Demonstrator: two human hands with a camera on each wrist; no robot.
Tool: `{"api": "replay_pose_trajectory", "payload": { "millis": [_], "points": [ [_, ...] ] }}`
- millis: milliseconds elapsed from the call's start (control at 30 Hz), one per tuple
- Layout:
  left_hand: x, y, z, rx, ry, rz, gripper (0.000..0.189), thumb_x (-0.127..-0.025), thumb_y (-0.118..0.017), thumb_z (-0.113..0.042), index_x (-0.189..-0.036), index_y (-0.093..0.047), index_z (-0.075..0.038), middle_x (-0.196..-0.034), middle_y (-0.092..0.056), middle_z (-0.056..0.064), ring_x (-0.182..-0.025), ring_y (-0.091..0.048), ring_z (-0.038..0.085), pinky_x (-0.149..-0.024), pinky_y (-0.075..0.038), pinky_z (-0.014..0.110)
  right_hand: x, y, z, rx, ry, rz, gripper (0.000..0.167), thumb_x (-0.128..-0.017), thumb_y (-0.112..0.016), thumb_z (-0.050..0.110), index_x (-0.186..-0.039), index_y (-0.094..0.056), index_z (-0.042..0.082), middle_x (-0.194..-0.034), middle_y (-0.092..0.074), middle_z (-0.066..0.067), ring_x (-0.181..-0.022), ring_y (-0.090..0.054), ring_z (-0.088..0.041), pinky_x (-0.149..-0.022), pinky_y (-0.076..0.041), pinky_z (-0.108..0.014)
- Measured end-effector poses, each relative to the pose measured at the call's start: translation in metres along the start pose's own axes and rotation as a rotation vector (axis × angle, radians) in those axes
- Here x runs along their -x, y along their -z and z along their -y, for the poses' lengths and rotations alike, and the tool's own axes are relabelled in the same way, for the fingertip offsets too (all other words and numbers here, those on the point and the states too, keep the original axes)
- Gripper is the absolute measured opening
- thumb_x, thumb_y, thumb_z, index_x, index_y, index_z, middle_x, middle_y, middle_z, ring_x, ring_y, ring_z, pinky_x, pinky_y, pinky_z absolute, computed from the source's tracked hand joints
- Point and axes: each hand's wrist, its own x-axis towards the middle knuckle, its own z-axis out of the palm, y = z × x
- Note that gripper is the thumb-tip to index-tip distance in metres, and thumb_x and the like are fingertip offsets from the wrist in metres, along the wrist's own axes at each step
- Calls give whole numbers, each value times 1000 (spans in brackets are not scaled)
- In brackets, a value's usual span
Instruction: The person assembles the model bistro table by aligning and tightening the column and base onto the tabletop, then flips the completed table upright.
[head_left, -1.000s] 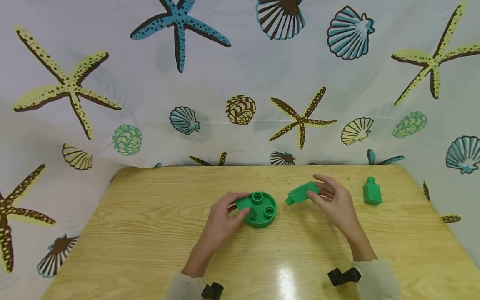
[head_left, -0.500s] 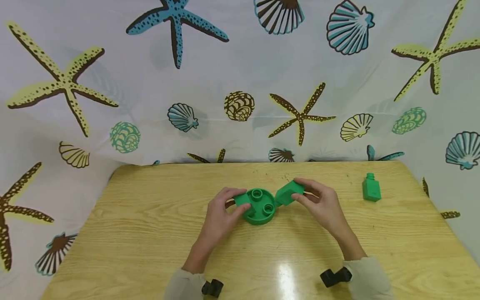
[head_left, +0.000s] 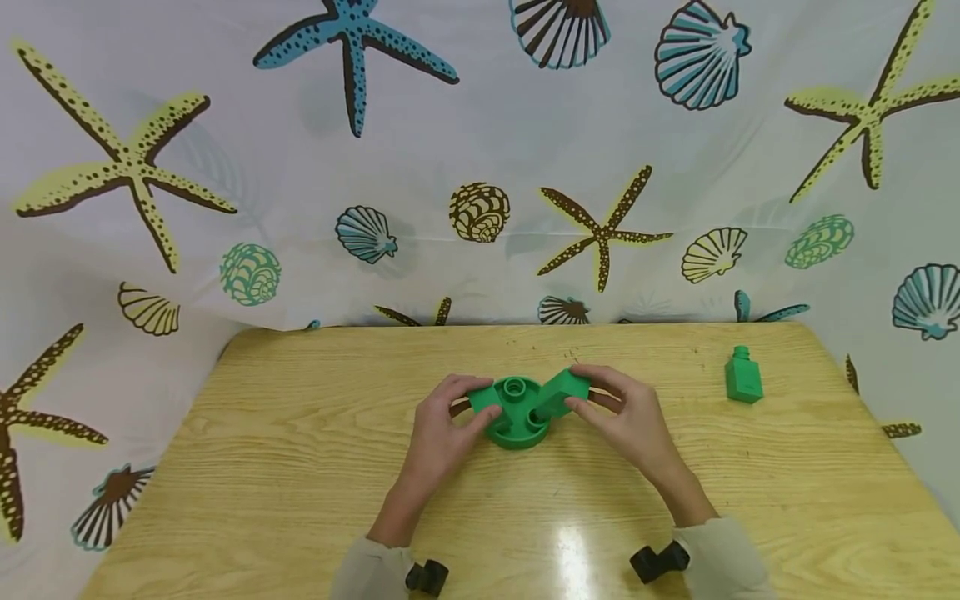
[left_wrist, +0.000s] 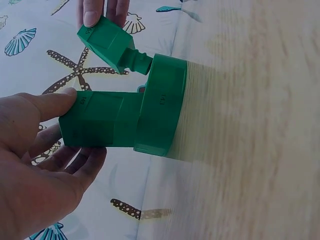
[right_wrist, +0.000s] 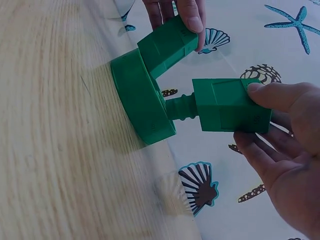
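Note:
A round green base [head_left: 517,439] with raised ring sockets lies on the table. My left hand [head_left: 438,437] grips a squarish green block [left_wrist: 95,120] that stands in the base's left side; its lower end is hidden. With thumb and fingers, my right hand [head_left: 632,421] pinches a second green block [right_wrist: 227,107]. That block's ridged neck [right_wrist: 182,106] points down, tilted, at the right socket of the base. Whether the neck has entered the socket I cannot tell. The back socket [head_left: 514,387] holds nothing.
A third green block [head_left: 743,381] with a ridged neck stands upright, neck up, at the right of the wooden table [head_left: 315,433]. Behind the table hangs a white cloth [head_left: 420,183] printed with starfish and shells.
My right hand has moved left with its block, tipping it so the neck now points down at the base's right socket. The left hand keeps its grip on the other block.

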Motion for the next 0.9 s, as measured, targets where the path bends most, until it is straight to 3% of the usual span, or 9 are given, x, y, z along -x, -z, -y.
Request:
{"api": "replay_pose_trajectory", "payload": {
  "millis": [533,900],
  "points": [
    [0,0,0,-2,3,-5,28,-91,-80,-10,-119,-74,-8,-118,-66,6,-113,-65,22,-97,-57,39,1,-10,-4,85,105,23,37,-89,-78,-1,-125,-71,3,-123,-69,-10,-115,-67,-28,-94,-57,-30],
    [0,0,0,-6,7,-6,28,-92,-80,-11,-119,-74,-7,-118,-66,6,-113,-66,23,-97,-57,40,0,-16,-8,64,134,17,38,-88,-77,-3,-125,-70,2,-124,-69,-11,-117,-66,-28,-94,-57,-32]
  ]
}}
